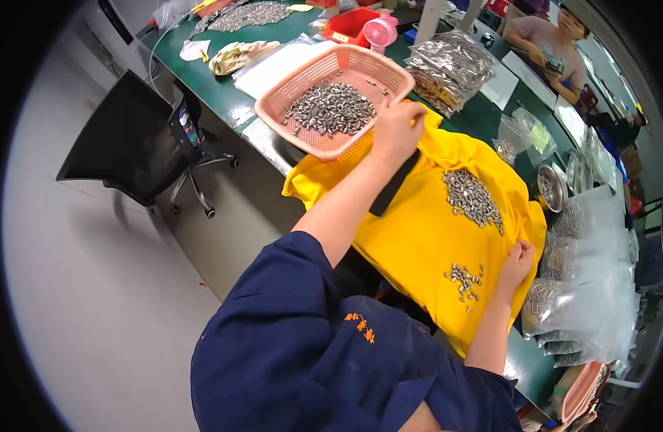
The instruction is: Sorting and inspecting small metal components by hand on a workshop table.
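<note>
A yellow cloth [410,237] with a dark strip covers the near part of the bench. On it lie a large heap of small shiny metal cylinders [474,198] and, nearer me, a smaller scatter of the same pieces [464,281]. My left hand [397,133] is closed at the cloth's far edge, beside the right end of a pink mesh basket [274,119]; its fingertips are partly hidden. More metal cylinders [331,108] are heaped inside the basket. On the cloth's right side, my right hand [517,265] pinches a fold of the fabric.
Clear bags of metal parts [561,302] are stacked along the right, near a metal bowl [551,189]. Behind stand a pile of filled bags [450,68], a pink handheld fan [379,32] and a red bin [348,27]. An office chair [130,137] is at left. Another person [551,50] sits across.
</note>
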`<state>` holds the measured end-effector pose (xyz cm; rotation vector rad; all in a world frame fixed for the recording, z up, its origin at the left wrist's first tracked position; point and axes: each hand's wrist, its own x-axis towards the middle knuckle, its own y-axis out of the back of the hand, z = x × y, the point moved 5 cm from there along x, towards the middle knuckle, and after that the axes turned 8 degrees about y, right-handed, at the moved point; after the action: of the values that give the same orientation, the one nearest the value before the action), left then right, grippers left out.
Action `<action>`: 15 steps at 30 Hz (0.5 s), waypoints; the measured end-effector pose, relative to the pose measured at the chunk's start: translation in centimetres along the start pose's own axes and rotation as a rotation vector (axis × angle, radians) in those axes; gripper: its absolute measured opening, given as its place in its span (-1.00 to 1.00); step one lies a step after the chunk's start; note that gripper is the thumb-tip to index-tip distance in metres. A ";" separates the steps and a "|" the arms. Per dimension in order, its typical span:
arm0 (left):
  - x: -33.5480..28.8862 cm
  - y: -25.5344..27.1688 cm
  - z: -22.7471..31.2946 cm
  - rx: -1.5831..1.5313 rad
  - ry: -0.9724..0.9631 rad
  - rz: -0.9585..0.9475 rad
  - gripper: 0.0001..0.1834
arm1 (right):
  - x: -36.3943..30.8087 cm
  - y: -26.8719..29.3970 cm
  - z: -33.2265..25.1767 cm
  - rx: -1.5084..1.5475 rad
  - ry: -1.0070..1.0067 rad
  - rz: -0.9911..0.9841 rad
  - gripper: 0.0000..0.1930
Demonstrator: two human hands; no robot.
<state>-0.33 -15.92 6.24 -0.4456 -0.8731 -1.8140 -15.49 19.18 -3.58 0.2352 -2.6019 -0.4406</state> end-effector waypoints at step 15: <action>-5.6 3.2 5.1 -0.430 -0.084 -0.374 -0.94 | -0.2 -0.6 -0.2 -0.204 -0.050 -0.035 -0.90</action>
<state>4.33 -9.19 7.09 -0.6656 -0.6475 -2.3575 -15.17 18.61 -3.76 0.2021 -2.5808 -0.7282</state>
